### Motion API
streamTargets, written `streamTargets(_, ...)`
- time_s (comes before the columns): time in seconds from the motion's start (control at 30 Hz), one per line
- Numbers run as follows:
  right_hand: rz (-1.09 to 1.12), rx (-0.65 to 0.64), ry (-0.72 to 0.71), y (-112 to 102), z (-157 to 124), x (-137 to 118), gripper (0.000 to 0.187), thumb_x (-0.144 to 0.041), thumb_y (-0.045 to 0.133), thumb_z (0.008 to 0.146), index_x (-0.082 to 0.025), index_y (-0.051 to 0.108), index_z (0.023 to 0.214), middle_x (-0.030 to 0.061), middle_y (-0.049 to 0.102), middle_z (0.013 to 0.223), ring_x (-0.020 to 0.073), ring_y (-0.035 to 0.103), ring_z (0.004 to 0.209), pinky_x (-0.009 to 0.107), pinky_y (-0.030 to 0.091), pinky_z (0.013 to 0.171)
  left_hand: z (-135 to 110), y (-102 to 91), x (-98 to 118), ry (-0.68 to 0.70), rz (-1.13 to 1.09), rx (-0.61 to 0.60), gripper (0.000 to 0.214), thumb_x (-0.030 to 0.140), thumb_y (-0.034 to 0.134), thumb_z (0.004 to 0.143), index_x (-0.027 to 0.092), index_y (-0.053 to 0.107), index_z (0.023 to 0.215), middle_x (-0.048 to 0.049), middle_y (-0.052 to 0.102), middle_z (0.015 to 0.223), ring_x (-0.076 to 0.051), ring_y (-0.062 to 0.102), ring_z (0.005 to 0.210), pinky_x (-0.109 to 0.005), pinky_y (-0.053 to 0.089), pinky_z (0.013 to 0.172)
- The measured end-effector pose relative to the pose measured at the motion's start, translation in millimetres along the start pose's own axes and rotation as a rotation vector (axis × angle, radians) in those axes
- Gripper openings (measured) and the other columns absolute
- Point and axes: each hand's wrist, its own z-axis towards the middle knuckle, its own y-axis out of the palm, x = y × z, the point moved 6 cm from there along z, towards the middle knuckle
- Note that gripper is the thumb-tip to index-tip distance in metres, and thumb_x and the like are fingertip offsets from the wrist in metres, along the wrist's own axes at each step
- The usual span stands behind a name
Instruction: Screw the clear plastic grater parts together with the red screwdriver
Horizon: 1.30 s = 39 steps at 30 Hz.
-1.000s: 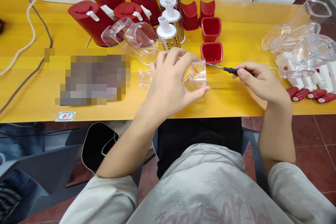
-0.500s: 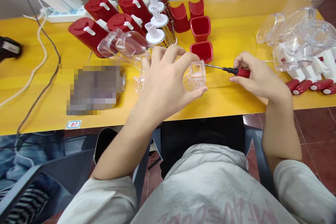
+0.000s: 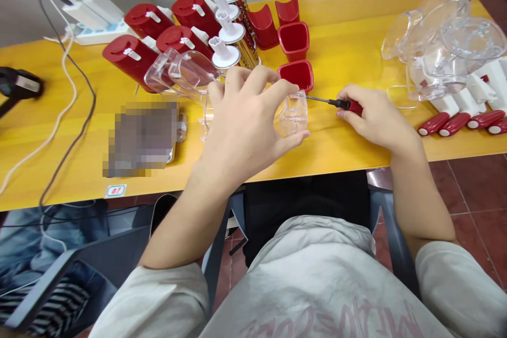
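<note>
My left hand (image 3: 247, 119) is closed over a clear plastic housing (image 3: 295, 115) that lies on its side on the yellow table; the palm covers much of it. In my right hand (image 3: 374, 116) is a screwdriver (image 3: 339, 104) with a red and black handle, held nearly level. Its thin shaft points left, and the tip meets or lies close to the housing's upper right rim; exact contact is hard to see. Just beyond the housing stands a red square cup (image 3: 297, 75). Metal grater drums with white ends (image 3: 225, 54) stand behind my left hand.
Several red containers with white clips (image 3: 130, 58) stand back left, near a power strip (image 3: 93, 34). A blurred-out flat object (image 3: 144, 137) lies left. Clear plastic housings (image 3: 455, 58) and white parts with red handles (image 3: 455, 122) are piled at right. Cables (image 3: 73, 84) cross the left side.
My right hand and the screwdriver have shifted slightly left, toward the clear housing. My left hand keeps its hold. The whole view has moved a little.
</note>
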Motion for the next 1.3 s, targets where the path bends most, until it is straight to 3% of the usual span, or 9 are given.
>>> streamTargets(0.17, 0.034, 0.027, 0.005, -1.4, -0.3, 1.3, 0.024, -0.057, 0.095, 0.105, -0.038, 0.09, 0.118, 0.0068, 0.088, 0.111, 0.038, 0.075, 0.101, 0.065, 0.064, 0.11, 0.5, 1.6, 0.6, 0.012, -0.048, 0.013, 0.085, 0.102, 0.093, 0.091, 0.039, 0.079, 0.146, -0.0126, 0.076, 0.166, -0.063, 0.053, 0.162, -0.089, 0.039, 0.137)
streamTargets(0.3, 0.107, 0.019, -0.017, -5.7, 1.6, -1.5, 0.032, -0.068, 0.086, 0.112, -0.037, 0.093, 0.113, 0.0099, 0.086, 0.115, 0.043, 0.076, 0.117, 0.072, 0.06, 0.124, 0.5, 2.6, 0.1, -0.003, -0.028, 0.018, 0.086, 0.103, 0.092, 0.09, 0.038, 0.08, 0.145, -0.0133, 0.075, 0.166, -0.064, 0.054, 0.159, -0.091, 0.037, 0.135)
streamTargets(0.4, 0.155, 0.059, -0.002, -10.4, 2.0, -4.1, 0.031, -0.066, 0.099, 0.102, -0.037, 0.09, 0.105, 0.0098, 0.081, 0.11, 0.0441, 0.074, 0.121, 0.072, 0.06, 0.127, 0.2, 2.5, -0.1, -0.007, -0.027, 0.02, 0.084, 0.102, 0.091, 0.091, 0.039, 0.08, 0.145, -0.0125, 0.076, 0.165, -0.063, 0.054, 0.157, -0.09, 0.037, 0.134)
streamTargets(0.5, 0.168, 0.083, 0.019, -11.9, 1.4, -3.8, 0.03, -0.053, 0.109, 0.093, -0.037, 0.086, 0.104, 0.0093, 0.08, 0.114, 0.0444, 0.074, 0.122, 0.072, 0.063, 0.125, -0.6, 2.2, 0.3, -0.013, -0.06, 0.018, 0.082, 0.103, 0.09, 0.091, 0.04, 0.08, 0.144, -0.0122, 0.075, 0.165, -0.063, 0.052, 0.161, -0.088, 0.037, 0.136)
streamTargets(0.67, 0.067, 0.059, 0.023, -9.2, -0.2, 5.5, 0.033, -0.052, 0.106, 0.096, -0.039, 0.083, 0.115, 0.0068, 0.083, 0.11, 0.0434, 0.076, 0.112, 0.073, 0.064, 0.122, -0.9, 1.9, 3.0, -0.01, -0.055, 0.019, 0.083, 0.104, 0.088, 0.093, 0.038, 0.079, 0.144, -0.0123, 0.074, 0.166, -0.062, 0.051, 0.162, -0.087, 0.037, 0.137)
streamTargets(0.77, 0.036, 0.042, -0.009, -8.5, -0.5, 7.0, 0.026, -0.049, 0.101, 0.1, -0.037, 0.085, 0.117, 0.0088, 0.085, 0.119, 0.0418, 0.076, 0.111, 0.071, 0.064, 0.119, -0.6, 2.1, 3.2, -0.012, -0.046, 0.021, 0.083, 0.103, 0.09, 0.092, 0.037, 0.08, 0.142, -0.0124, 0.075, 0.165, -0.062, 0.052, 0.16, -0.088, 0.037, 0.137)
streamTargets(0.9, 0.027, 0.022, -0.04, -7.5, 0.2, 4.9, 0.009, -0.044, 0.092, 0.104, -0.037, 0.09, 0.109, 0.0105, 0.084, 0.115, 0.043, 0.076, 0.115, 0.071, 0.06, 0.121, -1.3, 0.8, 3.0, 0.01, -0.046, 0.053, 0.081, 0.098, 0.098, 0.088, 0.039, 0.08, 0.14, -0.0106, 0.079, 0.161, -0.061, 0.056, 0.155, -0.089, 0.041, 0.135)
streamTargets(1.07, 0.034, 0.03, -0.021, -8.4, 0.7, 10.3, 0.011, -0.045, 0.096, 0.102, -0.036, 0.09, 0.102, 0.0104, 0.083, 0.107, 0.0425, 0.073, 0.111, 0.07, 0.059, 0.119, -5.5, -0.9, -7.0, -0.02, -0.047, 0.056, 0.078, 0.092, 0.097, 0.092, 0.039, 0.078, 0.145, -0.0112, 0.079, 0.158, -0.06, 0.058, 0.154, -0.091, 0.04, 0.134)
streamTargets(1.3, -0.127, 0.021, -0.064, -7.7, -0.4, 6.2, 0.011, -0.042, 0.084, 0.11, -0.031, 0.087, 0.107, 0.0108, 0.083, 0.106, 0.0395, 0.075, 0.102, 0.062, 0.061, 0.104, -16.6, 6.5, -30.9, -0.016, -0.169, 0.059, 0.069, 0.085, 0.095, 0.097, 0.042, 0.074, 0.147, -0.0105, 0.08, 0.149, -0.049, 0.072, 0.144, -0.074, 0.056, 0.13)
